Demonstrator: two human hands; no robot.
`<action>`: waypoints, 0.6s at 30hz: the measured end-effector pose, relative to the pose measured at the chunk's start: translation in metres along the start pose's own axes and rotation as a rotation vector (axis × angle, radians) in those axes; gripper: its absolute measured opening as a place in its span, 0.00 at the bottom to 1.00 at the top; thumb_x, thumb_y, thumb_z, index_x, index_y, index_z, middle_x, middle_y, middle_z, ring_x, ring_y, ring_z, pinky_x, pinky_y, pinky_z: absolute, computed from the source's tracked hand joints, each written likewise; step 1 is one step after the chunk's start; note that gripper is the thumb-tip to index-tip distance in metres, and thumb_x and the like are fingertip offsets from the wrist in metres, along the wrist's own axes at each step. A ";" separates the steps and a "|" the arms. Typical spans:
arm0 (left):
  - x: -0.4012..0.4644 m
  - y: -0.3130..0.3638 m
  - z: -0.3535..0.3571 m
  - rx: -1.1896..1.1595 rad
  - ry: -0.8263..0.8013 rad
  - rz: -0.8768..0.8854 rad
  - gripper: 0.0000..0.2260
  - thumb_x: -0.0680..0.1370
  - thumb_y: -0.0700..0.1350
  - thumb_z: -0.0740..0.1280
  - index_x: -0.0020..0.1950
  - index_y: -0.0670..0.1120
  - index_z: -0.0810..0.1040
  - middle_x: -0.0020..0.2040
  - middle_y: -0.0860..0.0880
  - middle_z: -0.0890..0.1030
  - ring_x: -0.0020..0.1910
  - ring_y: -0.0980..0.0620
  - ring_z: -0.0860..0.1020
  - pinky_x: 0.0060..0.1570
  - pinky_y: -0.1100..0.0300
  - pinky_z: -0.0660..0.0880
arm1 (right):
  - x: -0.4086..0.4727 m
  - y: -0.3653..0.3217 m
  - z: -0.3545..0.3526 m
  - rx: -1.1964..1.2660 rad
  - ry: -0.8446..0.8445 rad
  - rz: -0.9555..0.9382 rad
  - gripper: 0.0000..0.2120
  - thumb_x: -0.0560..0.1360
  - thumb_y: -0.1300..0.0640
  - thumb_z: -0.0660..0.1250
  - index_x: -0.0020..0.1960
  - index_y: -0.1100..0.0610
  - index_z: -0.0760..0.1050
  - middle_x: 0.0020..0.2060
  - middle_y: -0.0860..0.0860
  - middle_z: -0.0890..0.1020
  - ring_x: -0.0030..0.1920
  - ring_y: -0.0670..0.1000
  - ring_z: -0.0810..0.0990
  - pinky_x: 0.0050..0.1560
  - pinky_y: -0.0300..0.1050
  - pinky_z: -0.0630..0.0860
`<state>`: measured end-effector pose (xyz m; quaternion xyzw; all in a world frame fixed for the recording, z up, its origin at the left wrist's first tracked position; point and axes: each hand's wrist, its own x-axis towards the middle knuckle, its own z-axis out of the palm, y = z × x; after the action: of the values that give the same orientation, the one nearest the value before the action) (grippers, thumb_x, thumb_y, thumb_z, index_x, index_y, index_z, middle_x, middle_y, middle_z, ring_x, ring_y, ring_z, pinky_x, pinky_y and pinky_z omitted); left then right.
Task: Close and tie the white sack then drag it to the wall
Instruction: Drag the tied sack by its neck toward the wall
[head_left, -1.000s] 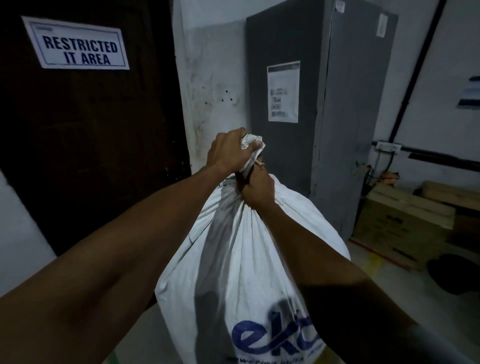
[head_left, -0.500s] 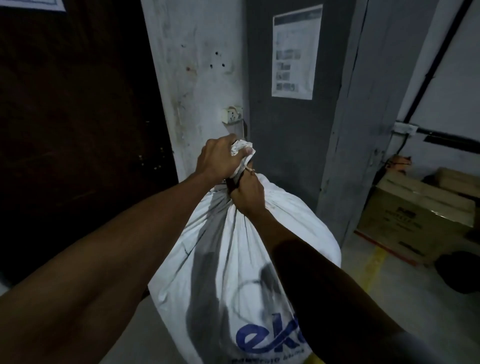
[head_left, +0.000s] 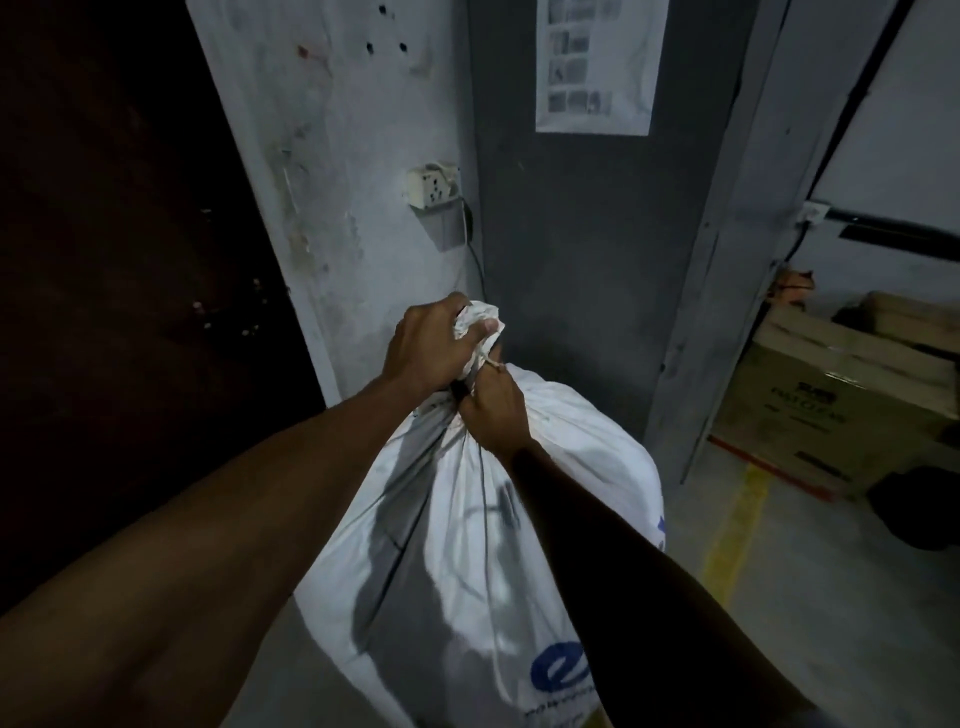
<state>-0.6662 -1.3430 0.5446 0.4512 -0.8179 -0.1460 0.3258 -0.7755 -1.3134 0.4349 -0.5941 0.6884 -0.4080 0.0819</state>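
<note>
Nearest, the bulging body of the white sack (head_left: 467, 545) fills the lower middle of the view, its blue logo now lower and partly cut off. Its gathered neck is clamped by the left hand (head_left: 434, 348), while the right hand (head_left: 491, 408), just below, is closed on the neck and a thin tie string (head_left: 488, 359). Since a second ago the wall (head_left: 337, 171), the wall socket (head_left: 434, 184) and the grey cabinet (head_left: 597, 249) beyond are seen much closer, so the sack appears to be dragged nearly to the wall, the knot seemingly done.
</note>
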 end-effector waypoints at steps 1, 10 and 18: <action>0.003 -0.009 0.012 0.000 -0.005 0.006 0.20 0.82 0.62 0.68 0.64 0.48 0.81 0.60 0.47 0.87 0.56 0.46 0.85 0.52 0.60 0.75 | 0.003 0.012 0.010 0.004 -0.003 -0.004 0.23 0.75 0.57 0.63 0.70 0.59 0.72 0.66 0.57 0.79 0.62 0.57 0.78 0.57 0.47 0.75; -0.004 -0.104 0.144 -0.019 0.019 0.030 0.22 0.81 0.62 0.69 0.66 0.47 0.81 0.62 0.47 0.87 0.58 0.45 0.85 0.58 0.55 0.80 | 0.007 0.136 0.122 0.050 0.039 -0.069 0.25 0.73 0.62 0.64 0.70 0.60 0.73 0.68 0.57 0.77 0.65 0.58 0.77 0.61 0.49 0.76; -0.038 -0.193 0.260 -0.015 0.050 0.043 0.22 0.82 0.61 0.69 0.67 0.47 0.81 0.63 0.46 0.86 0.60 0.45 0.84 0.60 0.54 0.79 | -0.012 0.245 0.234 0.035 0.033 -0.074 0.25 0.73 0.60 0.62 0.70 0.60 0.73 0.67 0.58 0.78 0.64 0.60 0.78 0.62 0.55 0.78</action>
<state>-0.7005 -1.4315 0.2327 0.4348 -0.8178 -0.1337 0.3525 -0.8160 -1.4211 0.1157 -0.6108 0.6599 -0.4326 0.0658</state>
